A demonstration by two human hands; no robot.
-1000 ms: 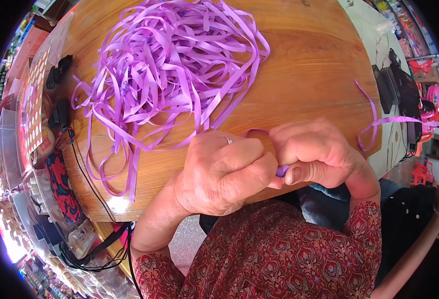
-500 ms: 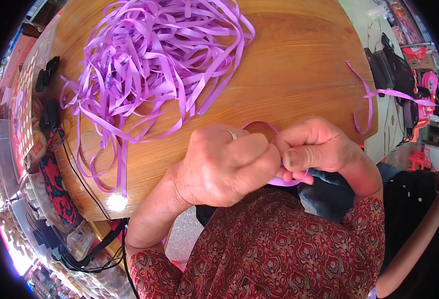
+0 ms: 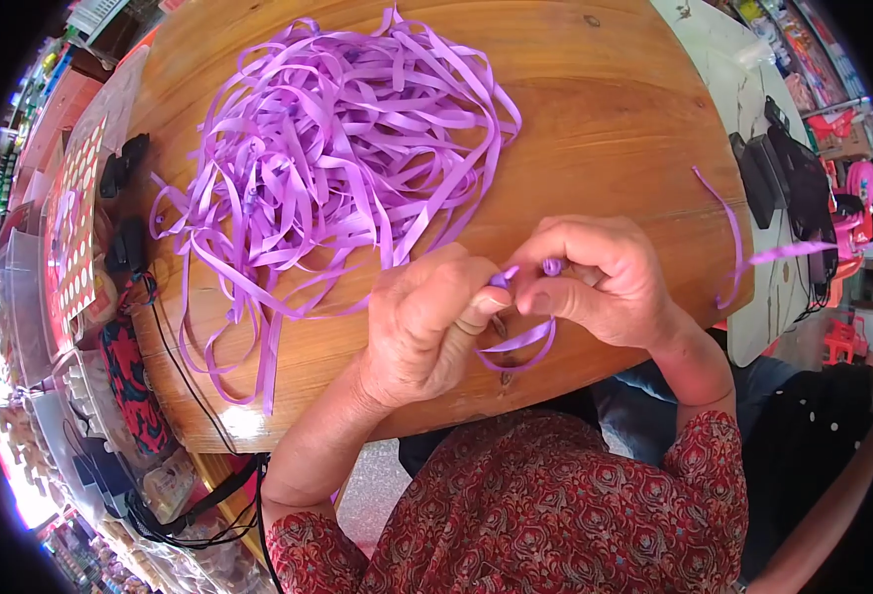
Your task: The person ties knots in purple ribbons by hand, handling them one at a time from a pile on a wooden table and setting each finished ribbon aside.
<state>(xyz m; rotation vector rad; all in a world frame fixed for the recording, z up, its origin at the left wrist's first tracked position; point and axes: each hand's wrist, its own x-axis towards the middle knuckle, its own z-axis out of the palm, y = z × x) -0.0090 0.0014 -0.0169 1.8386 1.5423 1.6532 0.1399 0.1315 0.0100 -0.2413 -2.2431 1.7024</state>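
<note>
My left hand (image 3: 426, 322) is closed in a pinch on a narrow purple ribbon (image 3: 533, 359), and a short bit of it pokes out above the thumb. Close against it, my right hand (image 3: 600, 287) curls with thumb and forefinger pinched near the same spot. A small rolled or knotted purple piece (image 3: 552, 265) shows inside the curve of the right fingers. Below the fingertips the ribbon hangs in a loop over the table's near edge. Beyond my left hand lies a large tangled heap of purple ribbons (image 3: 342, 148), with small knots here and there.
The wooden table (image 3: 615, 129) carries the heap. At its right edge lies another purple ribbon (image 3: 733, 223), its strip stretching toward a person whose forearm (image 3: 832, 515) shows at lower right. Black devices (image 3: 768, 168) stand on a pale surface. Cables and packaged goods (image 3: 139, 465) line the left.
Both hands have risen away from my body to over the table's near edge. The ribbon loop now hangs below the fingers, and the knotted piece has come into sight. The strip at right has shifted.
</note>
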